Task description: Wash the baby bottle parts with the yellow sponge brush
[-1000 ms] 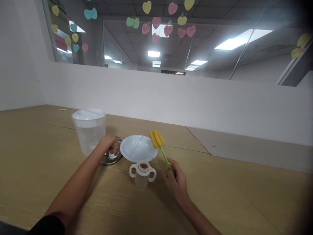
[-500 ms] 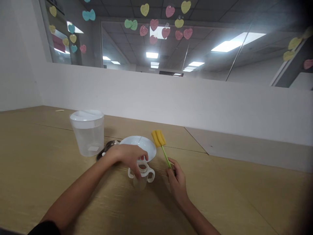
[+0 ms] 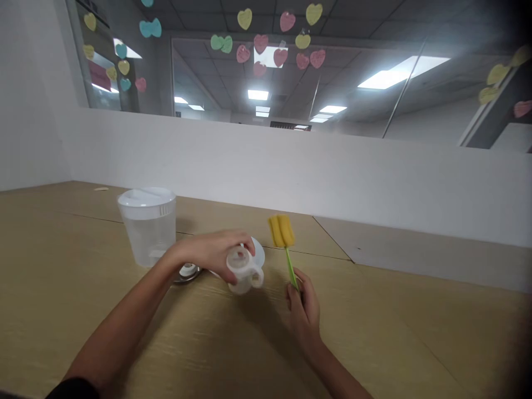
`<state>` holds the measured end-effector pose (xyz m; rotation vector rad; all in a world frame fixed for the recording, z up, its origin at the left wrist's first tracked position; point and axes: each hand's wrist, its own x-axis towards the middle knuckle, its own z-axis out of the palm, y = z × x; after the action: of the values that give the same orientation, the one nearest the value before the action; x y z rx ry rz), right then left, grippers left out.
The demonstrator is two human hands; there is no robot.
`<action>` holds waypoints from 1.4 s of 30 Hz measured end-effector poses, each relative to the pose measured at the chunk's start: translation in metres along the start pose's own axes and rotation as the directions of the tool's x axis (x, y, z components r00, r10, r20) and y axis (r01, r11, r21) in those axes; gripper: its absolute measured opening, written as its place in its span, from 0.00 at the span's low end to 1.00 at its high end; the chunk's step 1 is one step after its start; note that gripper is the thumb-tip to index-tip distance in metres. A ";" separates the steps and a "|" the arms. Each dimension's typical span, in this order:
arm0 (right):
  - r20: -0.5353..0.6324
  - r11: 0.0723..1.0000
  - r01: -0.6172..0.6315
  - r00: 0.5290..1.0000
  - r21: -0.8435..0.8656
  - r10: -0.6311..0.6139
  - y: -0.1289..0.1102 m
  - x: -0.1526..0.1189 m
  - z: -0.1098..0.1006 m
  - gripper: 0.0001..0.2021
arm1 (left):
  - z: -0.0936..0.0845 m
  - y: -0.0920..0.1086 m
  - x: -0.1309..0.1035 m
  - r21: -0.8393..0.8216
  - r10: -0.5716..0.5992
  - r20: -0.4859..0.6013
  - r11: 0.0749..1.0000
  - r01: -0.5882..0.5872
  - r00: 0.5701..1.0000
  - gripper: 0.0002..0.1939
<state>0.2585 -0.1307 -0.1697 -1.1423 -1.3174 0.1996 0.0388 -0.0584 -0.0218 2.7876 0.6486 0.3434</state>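
Note:
My left hand (image 3: 218, 254) is closed around the neck of a translucent baby bottle (image 3: 243, 280) with white side handles. The bottle is raised off the table and tilted, its open mouth showing. To its right, my right hand (image 3: 305, 313) grips the green handle of a sponge bottle brush (image 3: 282, 231), whose yellow head points up. Brush and bottle are apart. Behind the left hand lies a white plate (image 3: 259, 252), mostly hidden. Under the left wrist is a shiny metal dish (image 3: 181, 280) with a small white piece (image 3: 188, 270) on it, partly covered.
A clear plastic bucket (image 3: 149, 238) with a white lid stands at the left, beyond my left forearm. A white wall (image 3: 291, 166) with a window above it rises behind the wooden table (image 3: 374, 332). A small flat scrap (image 3: 101, 189) lies at the far left.
My left hand has lifted the bottle up from the table and tilted it. The brush has shifted slightly right and up in my right hand.

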 end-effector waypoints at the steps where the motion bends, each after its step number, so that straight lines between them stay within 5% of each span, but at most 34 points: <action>1: 0.003 0.997 0.067 0.998 -0.038 -0.067 -0.001 -0.002 -0.001 0.15 | -0.005 -0.004 -0.003 0.024 -0.021 -0.076 0.999 0.023 0.997 0.25; 5: 0.188 0.925 0.329 0.937 -0.190 -0.294 -0.006 -0.006 -0.001 0.14 | -0.010 -0.017 -0.002 0.150 -0.068 -0.297 0.982 0.117 0.953 0.22; 10: 0.300 0.887 0.371 0.910 -0.275 -0.287 -0.010 -0.003 0.001 0.17 | -0.003 -0.017 0.008 0.259 0.001 -0.370 0.960 0.102 0.929 0.21; 22: 0.400 0.620 0.574 0.818 -0.535 -0.413 -0.003 -0.001 -0.007 0.23 | 0.036 -0.008 0.029 0.626 0.053 -0.256 0.770 0.124 0.965 0.16; 31: 0.326 0.767 0.468 0.878 -0.439 -0.350 -0.004 -0.011 0.009 0.09 | 0.055 0.016 0.037 0.608 0.108 -0.082 0.793 -0.036 0.991 0.18; 38: 0.326 0.592 0.644 0.761 -0.485 -0.560 -0.003 -0.004 0.003 0.10 | 0.030 -0.023 0.029 0.505 0.005 -0.197 0.857 0.097 0.980 0.24; 42: 0.348 0.562 0.709 0.702 -0.427 -0.621 -0.011 -0.003 -0.004 0.12 | 0.039 -0.013 0.029 0.503 0.056 -0.144 0.864 0.024 0.988 0.25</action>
<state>0.2559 -0.1396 -0.1629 -0.9869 -1.9421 -0.7158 0.0701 -0.0409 -0.0571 3.2908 0.8583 0.4525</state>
